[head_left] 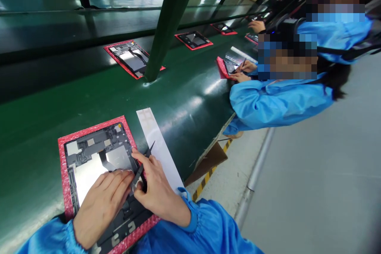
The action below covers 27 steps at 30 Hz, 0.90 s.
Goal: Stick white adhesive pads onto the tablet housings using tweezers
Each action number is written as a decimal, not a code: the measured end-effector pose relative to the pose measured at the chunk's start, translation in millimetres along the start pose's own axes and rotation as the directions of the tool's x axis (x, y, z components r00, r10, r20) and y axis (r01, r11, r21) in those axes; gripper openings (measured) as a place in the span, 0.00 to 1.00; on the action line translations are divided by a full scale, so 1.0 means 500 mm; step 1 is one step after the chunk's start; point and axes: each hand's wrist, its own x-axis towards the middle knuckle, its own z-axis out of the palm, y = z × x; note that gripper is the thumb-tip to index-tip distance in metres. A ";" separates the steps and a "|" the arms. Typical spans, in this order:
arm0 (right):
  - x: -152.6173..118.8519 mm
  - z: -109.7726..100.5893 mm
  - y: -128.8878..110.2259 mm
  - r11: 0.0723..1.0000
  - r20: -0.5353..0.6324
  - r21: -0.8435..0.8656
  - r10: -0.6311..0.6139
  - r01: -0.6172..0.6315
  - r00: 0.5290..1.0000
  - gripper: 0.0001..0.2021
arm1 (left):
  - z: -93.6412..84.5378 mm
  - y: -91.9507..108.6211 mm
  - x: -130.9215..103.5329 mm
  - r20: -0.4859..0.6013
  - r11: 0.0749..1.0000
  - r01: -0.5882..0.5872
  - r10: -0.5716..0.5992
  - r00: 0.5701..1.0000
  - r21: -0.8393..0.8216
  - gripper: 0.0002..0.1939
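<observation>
An opened tablet [114, 156], its circuit board and silvery battery area exposed, lies on pink bubble wrap [61, 158] in front of me. My left hand [102, 202] rests flat across the tablet's lower middle, fingers stretched out side by side. Dark tweezers [149, 149] are held in my right hand [160, 192] over the tablet's right edge. One end of the tweezers points up and away; the other reaches down near my left fingertips. What lies under my fingers is partly hidden. Beside the tablet, under my right wrist, runs a white strip with pale tabs [157, 137].
A green post [169, 20] rises from the green workbench [98, 99]. More opened tablets [131, 59] on pink wrap lie farther along. At the right, a co-worker in a blue smock [274, 99] handles another tablet; a second person sits beyond. Brown cardboard [208, 162] hangs below the bench edge.
</observation>
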 end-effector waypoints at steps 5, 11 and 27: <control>0.004 0.015 -0.001 0.999 -0.040 -0.032 -0.009 0.008 0.999 0.42 | 0.001 -0.002 0.001 -0.006 1.000 0.003 -0.003 1.000 -0.022 0.15; -0.006 0.011 0.010 0.992 -0.126 0.124 -0.010 0.025 0.992 0.38 | -0.003 -0.008 -0.001 -0.020 0.997 -0.014 0.012 1.000 -0.070 0.14; -0.031 -0.026 0.060 0.988 -0.033 0.047 -0.146 0.148 0.989 0.26 | -0.016 0.002 -0.014 0.068 0.996 0.028 -0.034 0.997 0.080 0.23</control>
